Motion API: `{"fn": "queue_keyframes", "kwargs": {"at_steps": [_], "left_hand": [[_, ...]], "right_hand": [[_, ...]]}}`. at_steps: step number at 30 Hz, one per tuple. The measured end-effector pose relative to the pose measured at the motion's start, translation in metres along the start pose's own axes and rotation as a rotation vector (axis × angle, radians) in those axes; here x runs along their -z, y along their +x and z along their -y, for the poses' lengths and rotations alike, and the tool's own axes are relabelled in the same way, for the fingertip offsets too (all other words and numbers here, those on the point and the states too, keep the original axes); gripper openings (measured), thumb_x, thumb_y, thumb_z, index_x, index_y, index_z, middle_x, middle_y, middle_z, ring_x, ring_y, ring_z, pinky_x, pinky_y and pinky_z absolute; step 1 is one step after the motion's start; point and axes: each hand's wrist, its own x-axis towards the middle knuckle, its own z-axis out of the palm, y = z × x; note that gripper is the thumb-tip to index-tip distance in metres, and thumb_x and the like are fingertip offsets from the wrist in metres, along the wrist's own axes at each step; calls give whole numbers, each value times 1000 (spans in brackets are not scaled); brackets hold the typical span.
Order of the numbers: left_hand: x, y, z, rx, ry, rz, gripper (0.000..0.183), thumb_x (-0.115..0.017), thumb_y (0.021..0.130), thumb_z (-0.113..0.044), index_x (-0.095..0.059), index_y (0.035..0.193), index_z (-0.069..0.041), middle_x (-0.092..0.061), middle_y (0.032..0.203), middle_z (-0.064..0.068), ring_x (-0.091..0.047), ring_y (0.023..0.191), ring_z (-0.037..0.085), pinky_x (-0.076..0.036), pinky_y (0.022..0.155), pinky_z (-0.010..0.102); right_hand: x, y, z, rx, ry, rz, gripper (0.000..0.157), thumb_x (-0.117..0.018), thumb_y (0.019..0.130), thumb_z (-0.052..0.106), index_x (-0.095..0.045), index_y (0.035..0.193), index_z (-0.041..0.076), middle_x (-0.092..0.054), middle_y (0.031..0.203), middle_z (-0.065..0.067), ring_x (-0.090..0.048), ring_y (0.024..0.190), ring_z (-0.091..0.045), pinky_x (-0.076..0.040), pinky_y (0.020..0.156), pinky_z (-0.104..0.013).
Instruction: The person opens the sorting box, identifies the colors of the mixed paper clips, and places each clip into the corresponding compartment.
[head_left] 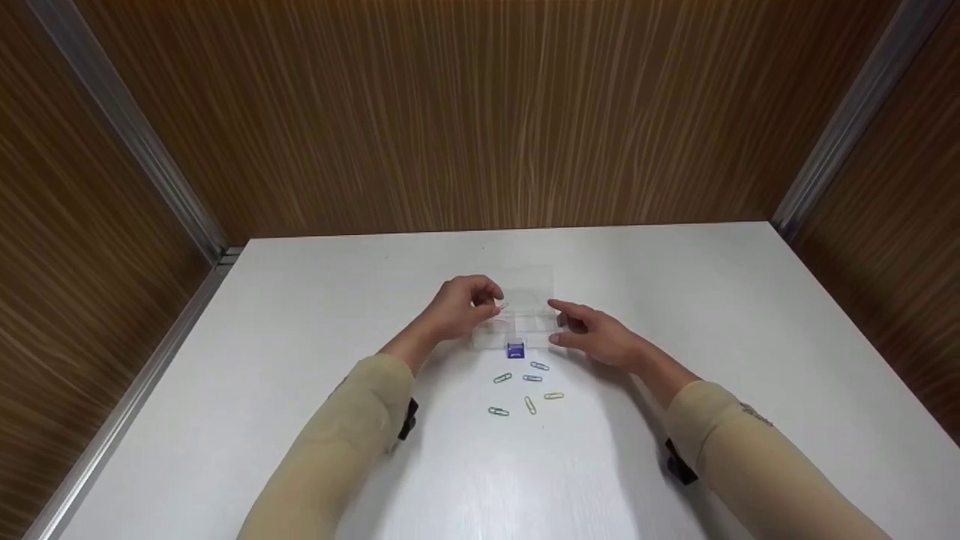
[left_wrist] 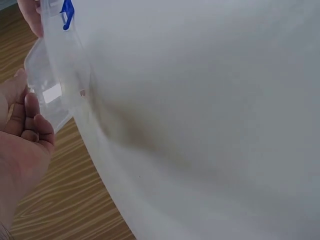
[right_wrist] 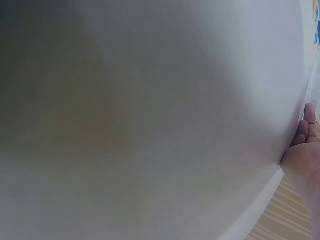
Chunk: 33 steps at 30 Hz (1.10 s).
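A clear plastic box (head_left: 534,323) with compartments stands with its lid (head_left: 529,281) raised at the back. A blue latch (head_left: 516,350) marks its front edge. My left hand (head_left: 459,306) is over the box's left side, pinching a small pale paper clip (head_left: 505,306) between thumb and forefinger. My right hand (head_left: 596,334) holds the box's right side, thumb by the front corner and forefinger by the back one. In the left wrist view, the left hand (left_wrist: 22,135) has its other fingers curled beside the box (left_wrist: 67,60). The right wrist view catches the right hand (right_wrist: 307,140) at its edge.
Several paper clips lie on the white table (head_left: 262,390) in front of the box, among them a green clip (head_left: 502,378), a blue clip (head_left: 532,379) and a yellow clip (head_left: 553,396). Wood-grain panels (head_left: 495,112) enclose the table's back and sides.
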Motion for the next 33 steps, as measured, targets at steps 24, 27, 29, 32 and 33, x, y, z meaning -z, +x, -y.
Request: {"fn": "queue_keyframes", "kwargs": {"at_steps": [24,27,29,32,33], "left_hand": [[18,-35,-8,1,-56,11,17,-71,104,-14,-75,120,-16,-70,109,-1,-61,105,20,-51,94,35],[21,-49,-6,0,-75,53,19,-72,103,-15,-75,121,-13,-70,108,-1,-61,102,20,-51,89,34],[21,-58,-4,5,-88,80,20,-73,102,-15,-76,122,-10,-70,106,-1,-60,100,20,-50,86,32],[18,-69,-1,-2,-95,130,22,-75,101,-12,-76,121,-6,-70,103,-1,-59,97,18,-48,83,31],[16,-72,0,-9,-94,150,22,-75,100,-11,-77,121,-5,-70,103,-1,-59,96,18,-48,84,31]], "right_hand": [[3,4,6,-14,22,13,74,-74,100,41,-40,165,31,-49,149,-8,-39,137,-30,-24,124,-52],[4,4,5,-2,20,15,74,-74,100,40,-40,165,29,-49,148,-8,-39,135,-30,-25,123,-51],[6,4,4,4,14,17,75,-74,100,41,-40,166,29,-49,147,-8,-39,134,-30,-27,122,-51],[8,3,2,2,17,19,75,-74,101,41,-39,166,29,-49,146,-8,-39,134,-30,-27,120,-50],[9,2,2,1,21,18,75,-74,101,41,-39,166,29,-49,146,-8,-39,134,-30,-27,120,-50]]}}
